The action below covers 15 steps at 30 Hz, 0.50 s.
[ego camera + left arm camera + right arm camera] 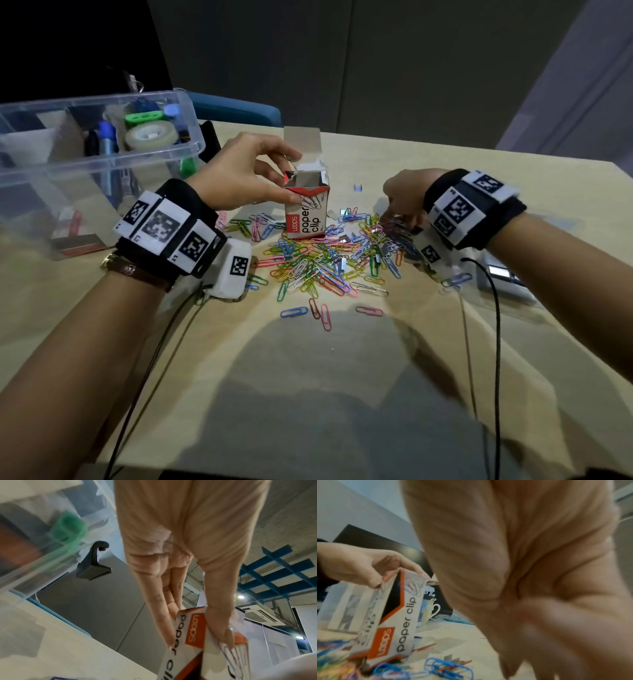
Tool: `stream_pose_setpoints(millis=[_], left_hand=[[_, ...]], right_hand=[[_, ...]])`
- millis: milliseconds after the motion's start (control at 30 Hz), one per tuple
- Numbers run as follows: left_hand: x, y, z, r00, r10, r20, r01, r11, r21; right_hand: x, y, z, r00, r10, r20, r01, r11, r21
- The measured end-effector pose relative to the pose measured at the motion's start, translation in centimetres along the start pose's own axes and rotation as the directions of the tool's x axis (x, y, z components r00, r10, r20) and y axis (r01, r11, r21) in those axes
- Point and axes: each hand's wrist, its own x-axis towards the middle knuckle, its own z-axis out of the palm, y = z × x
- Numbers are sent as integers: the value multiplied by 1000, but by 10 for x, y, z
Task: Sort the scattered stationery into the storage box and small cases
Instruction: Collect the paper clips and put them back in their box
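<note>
Clear storage box (pixel 102 161) sits far left on the counter (pixel 342 359), holding tape and pens. Your left hand (pixel 239 171) pinches the top rim of the paper clip box (pixel 306 212): white and orange card, upright, flaps open, at the back edge of the coloured paper clips (pixel 325 263). Your right hand (pixel 404 195) is down on the pile's right side; can't tell its grip.

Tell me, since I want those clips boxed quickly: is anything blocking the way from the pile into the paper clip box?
Nothing visible does. The paper clip box stands upright at the pile's far edge with its top flaps open, steadied at the rim by the left hand. The right hand reaches into the paper clips beside it, with clear air between.
</note>
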Motion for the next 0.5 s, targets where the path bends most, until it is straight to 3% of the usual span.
stream_pose_setpoints(millis=[133,233,367,500], left_hand=[[0,0,0,1000,7,6,-7,1000,0],[1,-1,1,1000,4,12,-4,1000,-5],[1,-1,1,1000,12,15,-12,1000,4],[1,-1,2,1000,28,10,-28,1000,0]], right_hand=[[8,4,-1,985,-33,167,4,986,167],[12,-3,6,969,-125,215,58,955,292],[12,-10,10,958,-240,157,164,906,389],[3,5,-2,960,-276,-34,235,738,632]])
